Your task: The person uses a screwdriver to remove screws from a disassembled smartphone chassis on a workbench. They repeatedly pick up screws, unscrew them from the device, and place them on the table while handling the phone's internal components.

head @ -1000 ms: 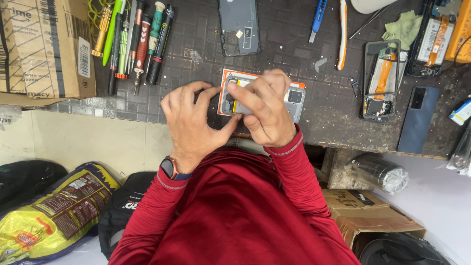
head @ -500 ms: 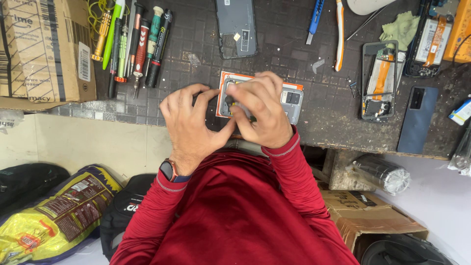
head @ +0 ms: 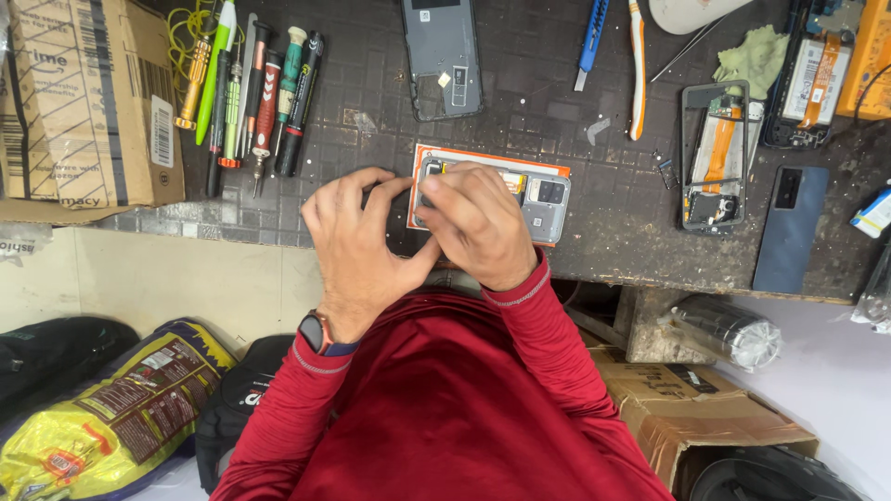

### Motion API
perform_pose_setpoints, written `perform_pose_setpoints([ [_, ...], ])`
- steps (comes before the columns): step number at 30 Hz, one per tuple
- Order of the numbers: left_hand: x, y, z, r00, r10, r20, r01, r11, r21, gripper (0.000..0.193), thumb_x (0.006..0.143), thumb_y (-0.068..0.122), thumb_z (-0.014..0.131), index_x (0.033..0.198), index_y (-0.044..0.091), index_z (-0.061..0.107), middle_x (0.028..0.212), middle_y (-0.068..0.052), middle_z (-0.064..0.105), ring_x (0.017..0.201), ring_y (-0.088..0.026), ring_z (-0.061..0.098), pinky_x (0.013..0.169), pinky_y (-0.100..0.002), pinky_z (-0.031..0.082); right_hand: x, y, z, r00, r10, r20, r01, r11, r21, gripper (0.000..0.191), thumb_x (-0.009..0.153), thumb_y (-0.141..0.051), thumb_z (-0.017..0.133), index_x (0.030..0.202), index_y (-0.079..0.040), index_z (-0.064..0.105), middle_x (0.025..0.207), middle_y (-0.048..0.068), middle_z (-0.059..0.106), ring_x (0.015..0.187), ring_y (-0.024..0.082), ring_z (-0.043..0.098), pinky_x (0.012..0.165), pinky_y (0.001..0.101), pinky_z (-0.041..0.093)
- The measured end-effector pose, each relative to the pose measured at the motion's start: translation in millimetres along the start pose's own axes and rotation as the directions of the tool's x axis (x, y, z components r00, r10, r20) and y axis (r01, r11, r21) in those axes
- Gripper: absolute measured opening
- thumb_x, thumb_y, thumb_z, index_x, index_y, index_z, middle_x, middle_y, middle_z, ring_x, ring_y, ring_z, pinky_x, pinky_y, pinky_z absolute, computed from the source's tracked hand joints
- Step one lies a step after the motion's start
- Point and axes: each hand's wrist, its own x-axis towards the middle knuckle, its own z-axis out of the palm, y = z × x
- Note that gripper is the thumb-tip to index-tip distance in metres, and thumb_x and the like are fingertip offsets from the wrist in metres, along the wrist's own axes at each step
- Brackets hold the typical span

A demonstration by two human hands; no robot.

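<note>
While both hands are pressing down on the grey phone (head: pixel 543 206) lying on its orange-edged mat (head: pixel 483 160) near the front edge of the worktop (head: pixel 594 250), the work seems to call for steady, even pressure rather than force. The left hand (head: pixel 357 246) is bracing the phone's left end, its fingers (head: pixel 348 190) curled and spread over the dark part there. The right hand (head: pixel 478 223) is lying across the middle, its fingers (head: pixel 436 190) bunched together and bearing on the upper left corner; I cannot tell whether they are pinching a small part or only pushing. To do this well, I judge the left hand should be holding the body flat on the mat while the right is working along the edge bit by bit, so that nothing is bending or slipping towards the worktop's edge.

Counting what is lying about: one phone in hand; one grey back cover (head: pixel 444 56) above it; two opened phone frames (head: pixel 713 158) at the right, the second (head: pixel 809 79) only partly showing; one dark blue panel (head: pixel 789 227); roughly seven screwdrivers and pens (head: pixel 251 97) in a row; one blue knife (head: pixel 590 42); one orange-and-white toothbrush (head: pixel 637 70); one green cloth (head: pixel 752 56); one cardboard box (head: pixel 88 102) at the left.
</note>
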Motion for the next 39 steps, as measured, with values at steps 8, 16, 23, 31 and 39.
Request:
perform_pose_setpoints([
  [8, 40.5, -11.9, -13.0, 0.999, -0.044, -0.003, 0.040, 0.949, -0.313, 0.020, 0.099, 0.020, 0.075, 0.117, 0.011, 0.070, 0.121, -0.005, 0.062, 0.114, -0.023, 0.060, 0.104, -0.036, 0.046, -47.4, 4.2, 3.9, 0.774, 0.313, -0.550, -0.238, 0.949, 0.205, 0.080, 0.104, -0.007, 0.073, 0.162, -0.014, 0.020, 0.102, 0.014, 0.069, 0.091, 0.016, 0.067, 0.087, 0.0299, 0.057],
  [16, 133.1, -12.5, 42.0, 0.947, 0.283, -0.150, -0.258, 0.951, 0.168, 0.015, 0.096, 0.026, 0.083, 0.101, 0.013, 0.076, 0.106, -0.004, 0.061, 0.105, -0.027, 0.053, 0.094, -0.045, 0.037, -59.9, 2.4, 5.6, 0.687, 0.466, -0.558, -0.302, 0.881, 0.364, 0.077, 0.109, -0.008, 0.071, 0.162, -0.007, 0.014, 0.104, 0.011, 0.067, 0.095, 0.017, 0.065, 0.093, 0.0282, 0.056],
  [23, 138.5, -14.6, 57.8, 0.965, 0.262, -0.033, -0.245, 0.934, 0.259, 0.012, 0.090, 0.032, 0.084, 0.092, 0.020, 0.081, 0.100, 0.002, 0.063, 0.108, -0.027, 0.051, 0.102, -0.055, 0.033, -57.7, 0.2, 6.0, 0.646, 0.526, -0.553, -0.343, 0.848, 0.405, 0.079, 0.107, -0.006, 0.071, 0.165, -0.007, 0.017, 0.106, 0.012, 0.066, 0.094, 0.015, 0.065, 0.092, 0.0269, 0.055],
  [31, 139.3, -12.4, 58.3, 0.968, 0.250, 0.002, -0.241, 0.934, 0.262, 0.008, 0.093, 0.026, 0.081, 0.090, 0.019, 0.079, 0.102, 0.002, 0.061, 0.111, -0.028, 0.052, 0.115, -0.068, 0.018, -55.7, -0.5, 6.7, 0.649, 0.528, -0.547, -0.325, 0.843, 0.429, 0.075, 0.108, -0.006, 0.071, 0.160, -0.007, 0.018, 0.107, 0.012, 0.066, 0.096, 0.016, 0.065, 0.095, 0.0275, 0.056],
  [39, 141.3, -10.8, 63.1, 0.944, 0.330, 0.023, -0.286, 0.779, 0.558, 0.024, 0.101, 0.028, 0.068, 0.098, 0.004, 0.070, 0.110, -0.008, 0.057, 0.115, -0.031, 0.050, 0.116, -0.067, 0.016, -55.3, -1.5, 6.4, 0.639, 0.532, -0.556, -0.317, 0.840, 0.439, 0.075, 0.109, -0.009, 0.072, 0.161, -0.007, 0.017, 0.106, 0.011, 0.066, 0.095, 0.016, 0.064, 0.094, 0.0280, 0.056],
])
